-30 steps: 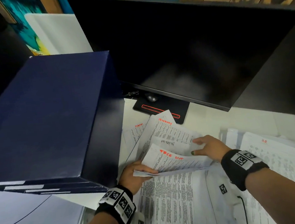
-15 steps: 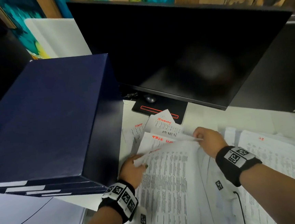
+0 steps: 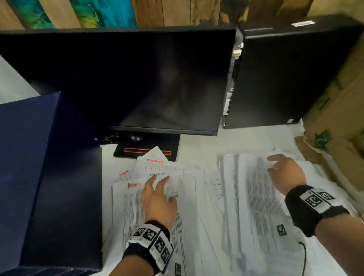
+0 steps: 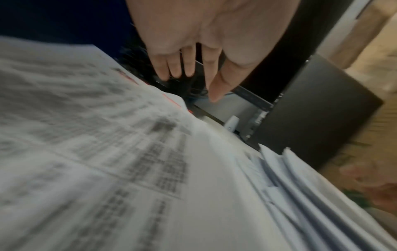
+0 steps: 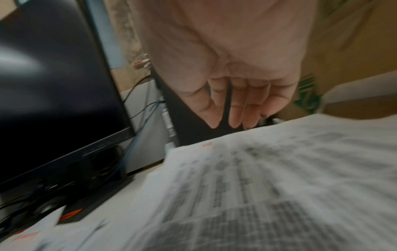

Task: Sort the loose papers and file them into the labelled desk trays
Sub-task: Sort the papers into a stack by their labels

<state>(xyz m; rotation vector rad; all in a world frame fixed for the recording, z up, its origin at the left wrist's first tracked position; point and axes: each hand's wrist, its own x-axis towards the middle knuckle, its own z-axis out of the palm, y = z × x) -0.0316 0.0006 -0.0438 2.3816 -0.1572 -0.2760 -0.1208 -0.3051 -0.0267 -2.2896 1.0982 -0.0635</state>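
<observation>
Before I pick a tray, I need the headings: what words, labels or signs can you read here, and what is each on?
"ADMIN", red handwriting, top left of the sheet under the left hand.
Red word on the sheet near the monitor base: too blurred to read.
Red word on the sheet's corner left of it: unreadable.
Printed text on every paper: too small, blurred.
Green print on the cardboard box: unreadable.
Wristbands: square code markers only.

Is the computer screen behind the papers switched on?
No, the monitor is dark and blank, showing only a faint reflection, above the papers spread on the desk.
</observation>
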